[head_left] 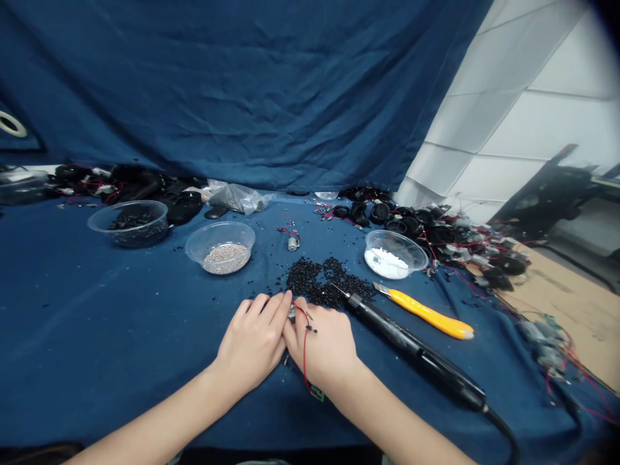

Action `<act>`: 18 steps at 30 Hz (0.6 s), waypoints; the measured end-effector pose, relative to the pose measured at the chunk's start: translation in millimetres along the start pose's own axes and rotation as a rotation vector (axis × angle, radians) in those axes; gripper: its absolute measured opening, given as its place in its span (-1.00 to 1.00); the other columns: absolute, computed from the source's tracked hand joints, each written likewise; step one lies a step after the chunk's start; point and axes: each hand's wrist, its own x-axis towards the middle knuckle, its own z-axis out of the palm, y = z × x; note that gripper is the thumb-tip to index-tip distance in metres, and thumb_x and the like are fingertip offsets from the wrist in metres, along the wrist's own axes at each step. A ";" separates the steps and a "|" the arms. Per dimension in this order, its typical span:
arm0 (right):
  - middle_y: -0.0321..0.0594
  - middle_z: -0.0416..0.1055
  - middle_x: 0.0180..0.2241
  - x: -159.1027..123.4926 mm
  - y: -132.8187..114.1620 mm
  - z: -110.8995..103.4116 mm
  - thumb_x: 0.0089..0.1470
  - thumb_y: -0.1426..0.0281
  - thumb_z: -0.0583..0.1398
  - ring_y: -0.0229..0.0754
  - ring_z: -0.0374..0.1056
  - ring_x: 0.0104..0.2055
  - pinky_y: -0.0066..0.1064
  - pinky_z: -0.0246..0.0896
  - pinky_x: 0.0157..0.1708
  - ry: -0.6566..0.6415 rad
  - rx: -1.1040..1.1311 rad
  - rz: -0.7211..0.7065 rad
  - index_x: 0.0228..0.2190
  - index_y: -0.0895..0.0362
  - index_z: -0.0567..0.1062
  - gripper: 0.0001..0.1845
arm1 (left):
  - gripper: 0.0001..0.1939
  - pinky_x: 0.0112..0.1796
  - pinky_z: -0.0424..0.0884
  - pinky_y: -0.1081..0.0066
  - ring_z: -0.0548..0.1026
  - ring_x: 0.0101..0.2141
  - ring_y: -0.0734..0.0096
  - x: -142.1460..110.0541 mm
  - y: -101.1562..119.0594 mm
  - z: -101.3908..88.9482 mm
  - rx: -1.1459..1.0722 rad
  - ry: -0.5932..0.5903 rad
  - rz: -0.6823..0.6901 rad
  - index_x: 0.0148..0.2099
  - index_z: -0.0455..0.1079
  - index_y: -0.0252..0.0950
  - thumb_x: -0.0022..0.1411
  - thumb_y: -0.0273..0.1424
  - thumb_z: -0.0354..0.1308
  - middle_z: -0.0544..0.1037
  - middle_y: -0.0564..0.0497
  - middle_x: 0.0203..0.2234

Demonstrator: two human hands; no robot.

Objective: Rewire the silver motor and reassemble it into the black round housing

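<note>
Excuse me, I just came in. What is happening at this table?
The person's left hand and right hand meet over a small metal part with a red wire that runs down to a small green circuit board. A black soldering iron and a yellow utility knife lie to the right, beside a pile of black granules on blue cloth.

A dark blue cloth (208, 84) is hung from nine to one o'clock and is draped down over the work surface. A white panelled wall (513, 110) is seen at two o'clock, a dark, unclear piece of furniture (542, 194) stands before it, and a cardboard sheet (566, 310) is laid at four o'clock.
</note>
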 end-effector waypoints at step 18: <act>-0.05 0.58 -0.36 1.2 -6.7 9.6 0.32 0.40 -0.08 0.02 0.55 -0.38 -0.33 0.30 -0.44 -0.062 -0.020 0.070 -0.13 0.21 0.40 -0.70 | -0.63 -0.30 0.30 0.19 0.41 -0.24 0.08 4.3 4.1 -0.7 0.058 -0.038 -0.008 0.09 0.39 -0.60 0.29 -0.51 0.03 0.56 -0.23 -0.21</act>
